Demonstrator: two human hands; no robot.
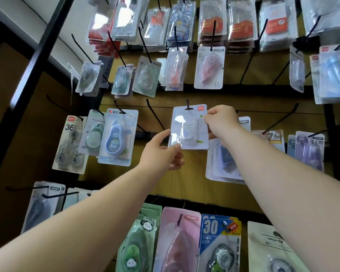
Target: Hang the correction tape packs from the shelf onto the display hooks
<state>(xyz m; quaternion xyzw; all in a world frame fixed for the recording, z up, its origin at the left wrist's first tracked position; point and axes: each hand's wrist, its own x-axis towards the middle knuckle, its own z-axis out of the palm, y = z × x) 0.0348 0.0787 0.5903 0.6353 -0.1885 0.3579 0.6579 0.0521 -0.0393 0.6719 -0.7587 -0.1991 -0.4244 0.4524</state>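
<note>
A pale blue-white correction tape pack [188,127] sits at the middle of the display, and a black display hook [188,104] passes through the slot at its top. My left hand [161,150] pinches the pack's lower left corner. My right hand [222,122] grips its right edge near the top. An empty black hook [155,114] sticks out just left of the pack.
Packs hang all around: a blue one [117,137] to the left, a pink one [209,67] above, purple ones [308,150] to the right, green, pink and blue packs [218,244] below. Black hooks jut toward me. A black frame post [37,55] runs along the left.
</note>
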